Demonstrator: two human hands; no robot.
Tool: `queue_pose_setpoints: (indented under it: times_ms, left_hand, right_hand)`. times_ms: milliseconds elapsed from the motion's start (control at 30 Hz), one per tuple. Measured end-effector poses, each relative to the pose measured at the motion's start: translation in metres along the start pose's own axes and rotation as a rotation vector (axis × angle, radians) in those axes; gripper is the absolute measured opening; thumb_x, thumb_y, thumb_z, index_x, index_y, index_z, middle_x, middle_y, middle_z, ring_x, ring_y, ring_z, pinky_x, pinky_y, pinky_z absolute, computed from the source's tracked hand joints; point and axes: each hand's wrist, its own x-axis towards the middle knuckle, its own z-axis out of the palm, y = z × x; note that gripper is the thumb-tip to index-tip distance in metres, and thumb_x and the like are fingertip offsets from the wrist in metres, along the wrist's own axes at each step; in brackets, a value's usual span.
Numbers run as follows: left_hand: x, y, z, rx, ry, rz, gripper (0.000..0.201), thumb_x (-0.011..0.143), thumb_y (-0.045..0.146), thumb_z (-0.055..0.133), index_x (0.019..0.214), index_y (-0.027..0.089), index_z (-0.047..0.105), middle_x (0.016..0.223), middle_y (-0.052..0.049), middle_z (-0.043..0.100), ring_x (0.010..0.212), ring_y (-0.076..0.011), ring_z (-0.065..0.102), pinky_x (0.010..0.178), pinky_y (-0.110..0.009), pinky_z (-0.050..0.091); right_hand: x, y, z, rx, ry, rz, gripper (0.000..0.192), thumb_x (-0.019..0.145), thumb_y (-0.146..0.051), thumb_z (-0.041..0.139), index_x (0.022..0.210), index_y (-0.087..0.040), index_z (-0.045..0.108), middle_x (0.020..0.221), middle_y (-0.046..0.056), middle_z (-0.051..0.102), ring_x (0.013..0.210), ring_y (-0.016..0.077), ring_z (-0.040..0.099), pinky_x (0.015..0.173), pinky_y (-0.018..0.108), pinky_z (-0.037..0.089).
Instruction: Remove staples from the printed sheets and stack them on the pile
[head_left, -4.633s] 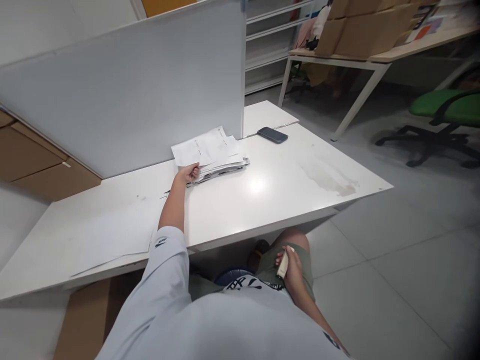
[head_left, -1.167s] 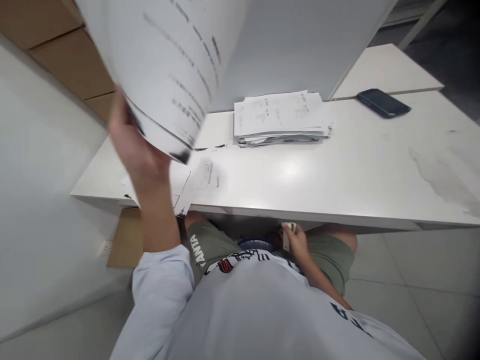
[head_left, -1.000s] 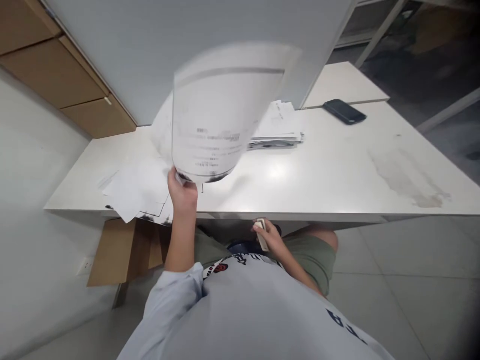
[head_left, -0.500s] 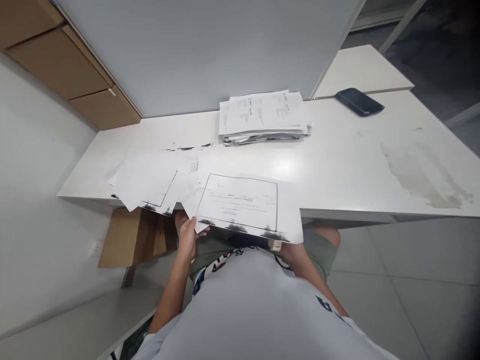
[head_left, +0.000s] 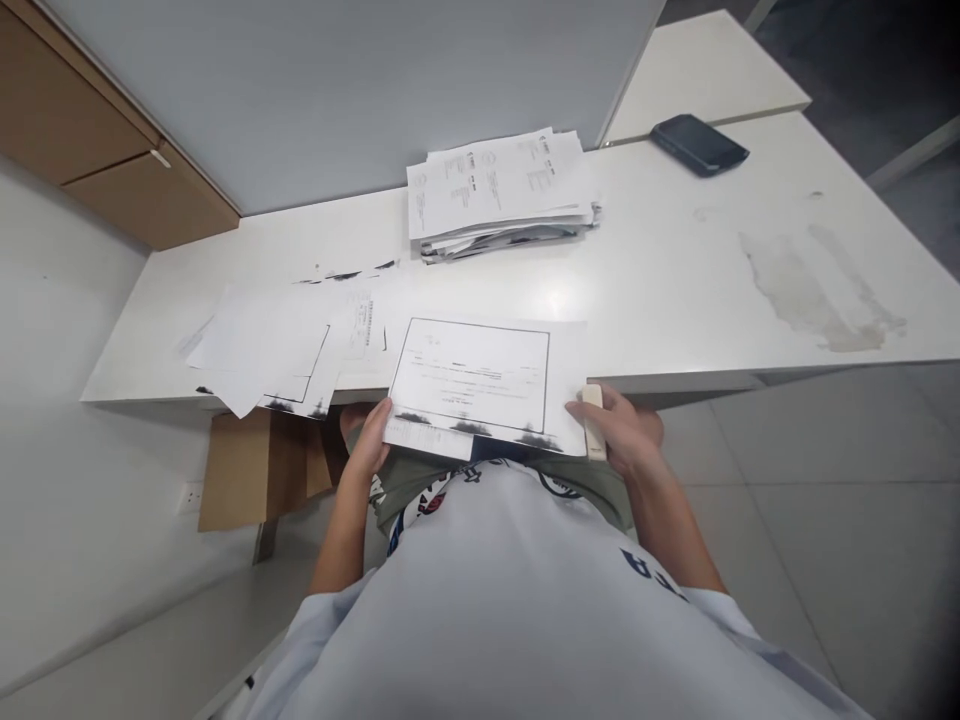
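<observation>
Sheets of printed paper (head_left: 474,372) with a black-framed page on top hang over the desk's front edge, above my lap. My left hand (head_left: 369,442) pinches their left edge, thumb uppermost. A second sheet (head_left: 429,439) juts out below the top one, tilted against it. Closed around a small cream-coloured stapler (head_left: 594,425), my right hand (head_left: 626,432) is at the papers' right edge, with the thumb tip close to or on the sheet. Its other fingers are partly hidden.
A thick paper stack (head_left: 499,190) stands against the grey panel. Loose sheets (head_left: 251,345) lie fanned at the left, some over the edge. A dark phone-like device (head_left: 699,145) rests at the right, behind a stain (head_left: 817,290). Below the desk is a cardboard box (head_left: 236,470).
My right hand has come out from behind the papers to their right edge, showing the stapler. The held sheets have pulled apart from the fanned ones, and the view has shifted slightly.
</observation>
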Motion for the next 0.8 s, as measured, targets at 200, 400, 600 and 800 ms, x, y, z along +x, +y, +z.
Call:
queue_pose_setpoints:
  times_ms: [200,400,600,800]
  left_hand:
    - [0.001,-0.003,0.020,-0.104,-0.045,-0.038,0.032,0.076,0.042,0.076,0.087,0.012,0.073,0.095,-0.013,0.076,0.108,-0.0288,0.068,0.094,-0.036,0.055]
    - [-0.008,0.000,0.030,0.038,-0.123,0.025,0.045,0.057,0.034,0.091,0.092,0.011,0.074,0.093,-0.013,0.076,0.104,-0.0310,0.069,0.091,-0.036,0.056]
    - [-0.009,-0.004,0.058,-0.069,0.013,0.065,0.043,0.057,0.033,0.092,0.090,0.012,0.073,0.093,-0.013,0.076,0.104,-0.0296,0.069,0.094,-0.037,0.055]
    - [-0.014,-0.027,0.098,-0.154,0.139,0.092,0.029,0.072,0.034,0.083,0.089,0.014,0.069,0.097,-0.010,0.075,0.097,-0.0228,0.070,0.092,-0.033,0.055]
  right_hand:
    - [0.001,-0.020,-0.020,-0.104,-0.119,0.010,0.041,0.052,-0.029,0.080,0.089,-0.020,0.063,0.076,-0.001,0.064,0.064,0.0148,0.057,0.054,0.024,0.046]
    - [0.002,-0.030,-0.020,-0.095,-0.135,-0.017,0.040,0.055,-0.029,0.081,0.089,-0.020,0.063,0.074,-0.002,0.063,0.063,0.0137,0.057,0.053,0.023,0.044]
    - [0.007,-0.019,-0.034,0.035,-0.056,0.023,0.050,0.054,-0.041,0.086,0.094,-0.019,0.063,0.068,-0.003,0.062,0.052,0.0114,0.053,0.045,0.022,0.041]
    - [-0.027,0.003,-0.017,0.154,-0.258,0.126,0.048,0.062,-0.050,0.081,0.094,-0.018,0.063,0.067,-0.002,0.059,0.046,0.0094,0.047,0.039,0.023,0.035]
